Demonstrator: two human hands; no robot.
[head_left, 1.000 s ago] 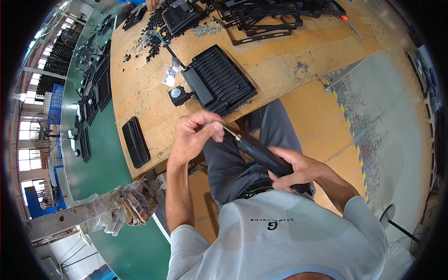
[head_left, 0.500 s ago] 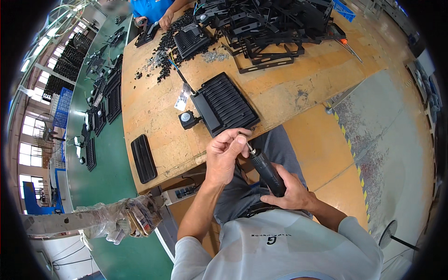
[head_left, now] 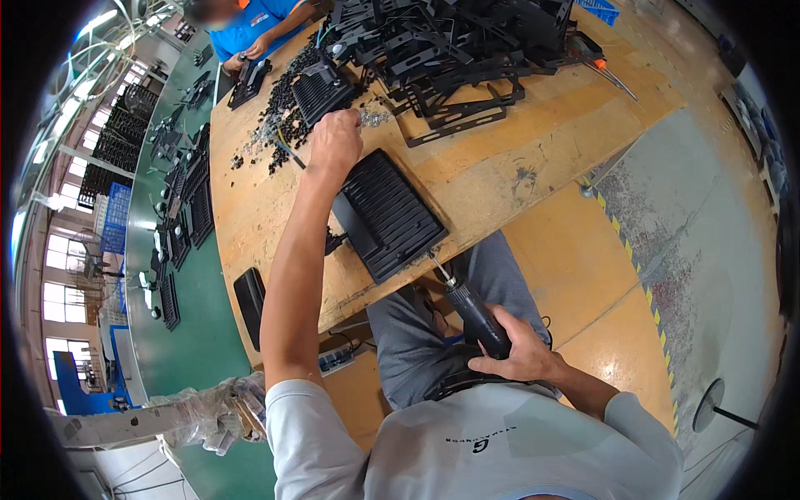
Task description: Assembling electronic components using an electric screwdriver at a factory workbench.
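Observation:
My right hand (head_left: 527,348) is wrapped around a black electric screwdriver (head_left: 477,317). Its thin bit points up and away, ending by the near edge of a black finned floodlight housing (head_left: 396,218). This housing lies on the wooden table (head_left: 492,187), its cable end sticking out beyond my left wrist. Across the housing's left side reaches my left forearm. My left hand (head_left: 335,142) is over the table beside the small silver screws (head_left: 375,115), just short of a second finned housing (head_left: 321,93). Its fingers are curled under; whatever they hold is hidden.
Black metal brackets (head_left: 458,50) are heaped at the back, with small black parts (head_left: 279,112) beside them. An orange-handled screwdriver (head_left: 612,75) lies at the right. A black panel (head_left: 250,307) sits at the left edge. Opposite, a co-worker in blue (head_left: 254,29) handles a part. A green bench (head_left: 196,333) carries more housings.
My left hand has left the screwdriver tip and stretched forward and left over the table. The screwdriver stays in my right hand. The view has shifted slightly.

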